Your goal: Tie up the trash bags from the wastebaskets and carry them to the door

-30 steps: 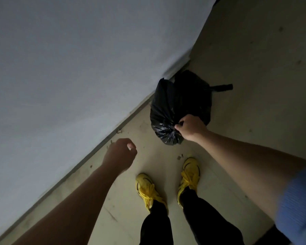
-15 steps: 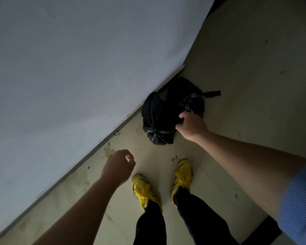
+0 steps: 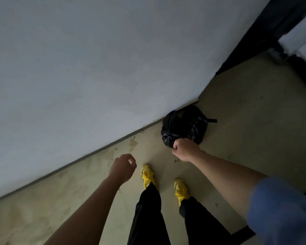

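Observation:
Two tied black trash bags lie together on the floor against the base of the wall. The nearer trash bag (image 3: 170, 133) has a gathered knot facing me. The farther trash bag (image 3: 193, 121) has a tie strip sticking out to the right. My right hand (image 3: 185, 150) is a fist pressed against the nearer bag's front edge, next to its knot, and looks closed on the plastic. My left hand (image 3: 124, 167) hangs over the floor to the left of my feet, its fingers loosely curled in with nothing in them.
A pale wall (image 3: 95, 68) fills the left and top and meets the beige floor (image 3: 245, 138) along a diagonal skirting line. A dark door frame (image 3: 265, 34) stands at the upper right corner. My yellow shoes (image 3: 147, 175) stand just behind the bags.
The nearer bag has gone from hanging in my right hand to resting on the floor beside the other bag. My view has pulled back, bringing the dark door frame into sight.

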Action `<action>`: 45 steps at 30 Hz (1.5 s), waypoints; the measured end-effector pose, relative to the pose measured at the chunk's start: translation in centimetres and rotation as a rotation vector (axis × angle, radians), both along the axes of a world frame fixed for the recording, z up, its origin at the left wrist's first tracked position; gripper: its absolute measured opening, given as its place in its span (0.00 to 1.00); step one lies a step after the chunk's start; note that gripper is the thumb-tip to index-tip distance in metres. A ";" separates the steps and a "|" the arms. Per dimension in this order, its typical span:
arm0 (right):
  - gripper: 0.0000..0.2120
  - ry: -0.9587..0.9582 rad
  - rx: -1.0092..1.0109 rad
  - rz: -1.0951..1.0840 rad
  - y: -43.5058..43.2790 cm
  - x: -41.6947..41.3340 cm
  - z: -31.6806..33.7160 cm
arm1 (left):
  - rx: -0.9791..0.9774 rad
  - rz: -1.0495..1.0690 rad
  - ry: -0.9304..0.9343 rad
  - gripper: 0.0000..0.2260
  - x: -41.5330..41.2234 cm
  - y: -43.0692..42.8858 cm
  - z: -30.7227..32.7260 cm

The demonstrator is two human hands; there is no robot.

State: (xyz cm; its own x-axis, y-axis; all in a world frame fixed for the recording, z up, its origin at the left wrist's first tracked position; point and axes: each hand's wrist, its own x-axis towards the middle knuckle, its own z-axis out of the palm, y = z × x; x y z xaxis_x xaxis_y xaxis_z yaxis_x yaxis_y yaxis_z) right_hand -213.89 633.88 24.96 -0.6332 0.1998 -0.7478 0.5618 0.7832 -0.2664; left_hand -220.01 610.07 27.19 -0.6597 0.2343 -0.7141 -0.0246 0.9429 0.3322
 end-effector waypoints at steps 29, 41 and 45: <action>0.13 0.457 -0.003 1.604 -79.8 4.5 27.1 | -0.191 1.342 0.333 0.08 37.1 -69.8 24.1; 0.16 0.538 -0.063 2.015 -116.2 10.4 27.0 | -0.248 1.769 0.369 0.06 46.3 -94.7 24.5; 0.15 0.571 -0.105 2.102 -128.3 12.6 28.9 | -0.288 1.915 0.382 0.02 48.6 -102.8 26.8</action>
